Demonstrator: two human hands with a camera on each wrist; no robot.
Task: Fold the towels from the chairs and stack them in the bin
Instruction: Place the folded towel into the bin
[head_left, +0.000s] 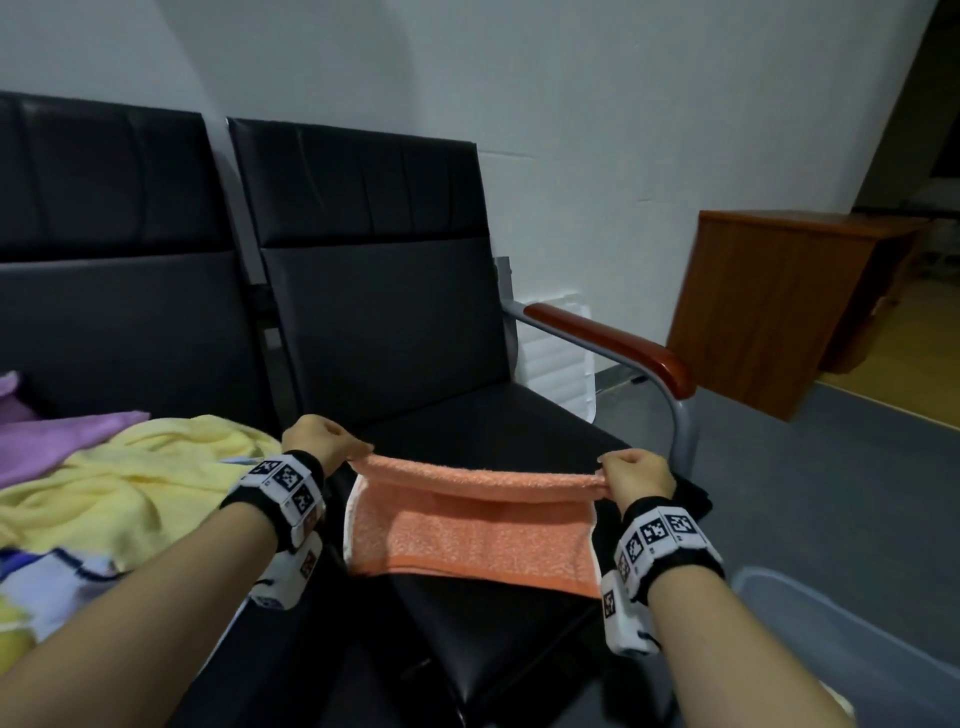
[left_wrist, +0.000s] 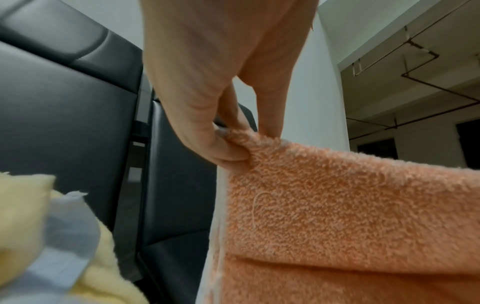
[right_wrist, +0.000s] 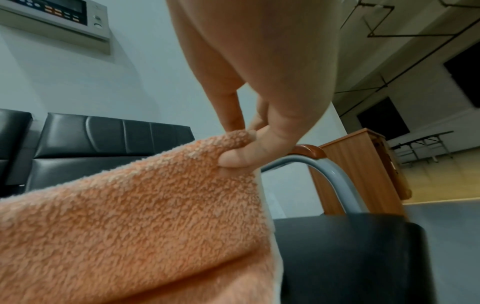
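Orange towel (head_left: 470, 525) pinched at its top corners by left hand (head_left: 317, 439) and right hand (head_left: 636, 475); uneven pull or slipped pinch skews the fold.

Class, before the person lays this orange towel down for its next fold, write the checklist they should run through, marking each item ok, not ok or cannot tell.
1. Left hand pinches a top corner of the orange towel: ok.
2. Right hand pinches the other top corner: ok.
3. Top edge held taut and level between the hands: ok.
4. Bare chair seat beneath for laying it down: ok.
5. Yellow towel lies apart from the orange one: ok.
6. Room left in the bin: cannot tell, only its edge shows.
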